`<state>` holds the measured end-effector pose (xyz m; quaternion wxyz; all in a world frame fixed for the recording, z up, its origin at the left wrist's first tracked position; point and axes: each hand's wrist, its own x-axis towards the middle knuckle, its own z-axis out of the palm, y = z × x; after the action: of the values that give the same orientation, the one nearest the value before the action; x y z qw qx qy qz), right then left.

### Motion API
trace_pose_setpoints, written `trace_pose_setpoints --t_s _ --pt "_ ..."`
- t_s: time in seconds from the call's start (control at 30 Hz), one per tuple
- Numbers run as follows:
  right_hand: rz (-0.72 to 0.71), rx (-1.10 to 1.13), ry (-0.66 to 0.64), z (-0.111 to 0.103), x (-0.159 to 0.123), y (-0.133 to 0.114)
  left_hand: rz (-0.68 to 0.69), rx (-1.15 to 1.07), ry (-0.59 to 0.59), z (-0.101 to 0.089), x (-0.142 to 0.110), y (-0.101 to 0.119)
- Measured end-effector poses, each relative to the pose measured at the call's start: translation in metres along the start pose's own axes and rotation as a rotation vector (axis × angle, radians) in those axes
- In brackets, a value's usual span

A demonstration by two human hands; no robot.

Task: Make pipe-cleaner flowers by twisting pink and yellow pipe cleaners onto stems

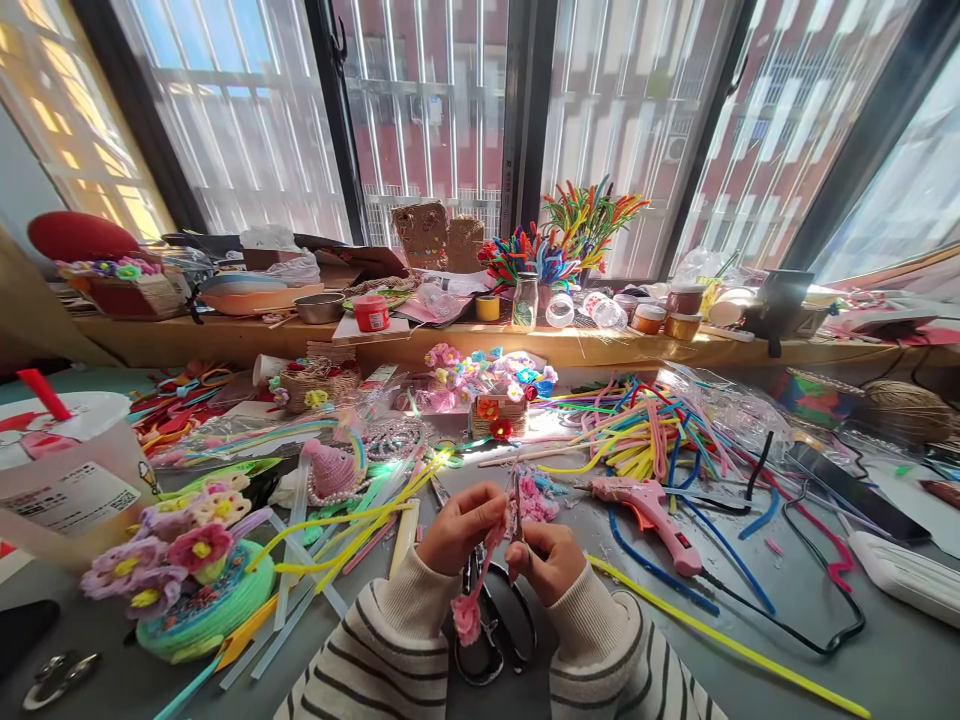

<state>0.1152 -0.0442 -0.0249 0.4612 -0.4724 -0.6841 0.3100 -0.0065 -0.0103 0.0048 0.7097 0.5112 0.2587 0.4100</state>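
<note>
Pink flower (466, 620) hangs from pinching L hand (461, 525); R hand (551, 560) adj., gripping slim tool (518, 505).

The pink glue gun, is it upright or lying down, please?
Lying down: the glue gun rests on its side on the table.

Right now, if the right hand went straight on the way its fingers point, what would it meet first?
Most likely the left hand, which seems to hold a pink flower by its stem, though depth is hard to judge.
</note>
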Motion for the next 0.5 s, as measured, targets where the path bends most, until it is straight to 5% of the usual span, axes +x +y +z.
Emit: trace_pose_setpoints --t_s 0.23,0.5 --pt "-0.09 0.015 -0.09 -0.002 0.0 -0.004 -0.042 -0.024 -0.045 0.0 0.0 0.0" --pt "-0.034 -0.073 0.01 -0.002 0.001 0.009 -0.067 0.021 -0.052 -0.001 0.001 -0.004"
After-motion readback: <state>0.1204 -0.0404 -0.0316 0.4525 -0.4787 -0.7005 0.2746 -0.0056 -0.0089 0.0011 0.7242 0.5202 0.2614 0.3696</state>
